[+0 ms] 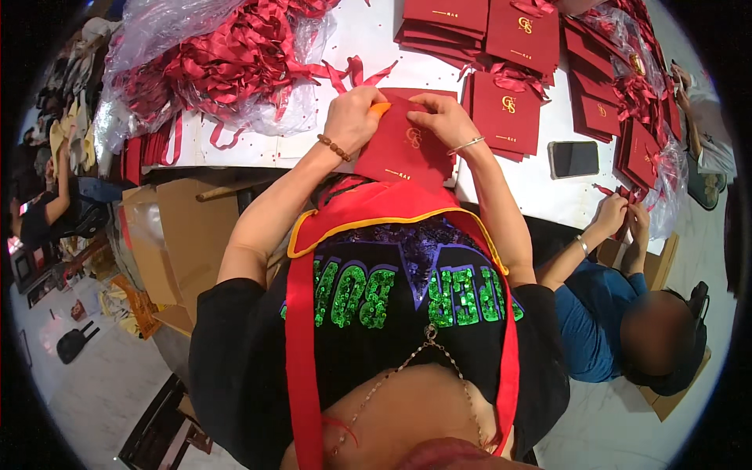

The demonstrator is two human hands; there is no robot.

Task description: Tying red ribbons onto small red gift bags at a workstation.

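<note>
A flat dark red gift bag with gold lettering lies at the table's near edge, in front of my body. My left hand is closed at its upper left corner, with a small orange piece showing at the fingers; I cannot make out what it is. Red ribbon ends stick out beyond that hand. My right hand pinches the bag's upper right edge between thumb and fingers. What the left fingertips grip is partly hidden.
A heap of red ribbons in clear plastic lies at the left. Stacks of red bags stand at the right, near a dark phone. A co-worker in blue handles a bag at right. An open cardboard box stands left below the table.
</note>
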